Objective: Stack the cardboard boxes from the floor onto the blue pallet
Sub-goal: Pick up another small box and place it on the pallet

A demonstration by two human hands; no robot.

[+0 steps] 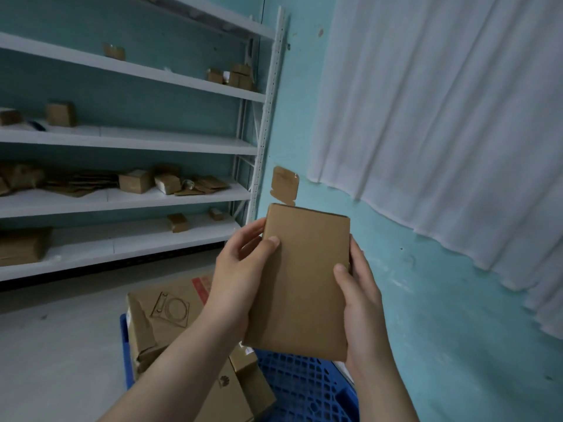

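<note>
Far left there's a white shelving unit (128,141) against the teal wall, with a bunch of small brown cartons (135,181) and some flattened cardboard scattered over its boards. Below it is the pale grey floor (54,345). Moving in, a big cardboard box (164,315) with a line drawing of a round-doored appliance on top sits on the left part of the blue pallet (301,382). A couple of smaller boxes (225,391) lie just beside it, partly hidden by the left forearm. Then the left grip (240,269): it's clasping the left edge of the flat cardboard box (301,281), thumb pressed on the front face near the top left and fingers curled round behind. That box is up in the air, standing on end and leaning a bit to the right. It sits squarely between the two hands, its bottom edge over the pallet's open grid from this view, not touching anything below. The right grip (362,306) is holding the opposite edge, thumb on the front face about halfway down, with the palm and fingers wrapped behind and under the lower right corner. Behind the box there's a scrap of cardboard (285,184) stuck on the teal wall (426,300), and a white curtain (441,117) hangs across the upper right.
</note>
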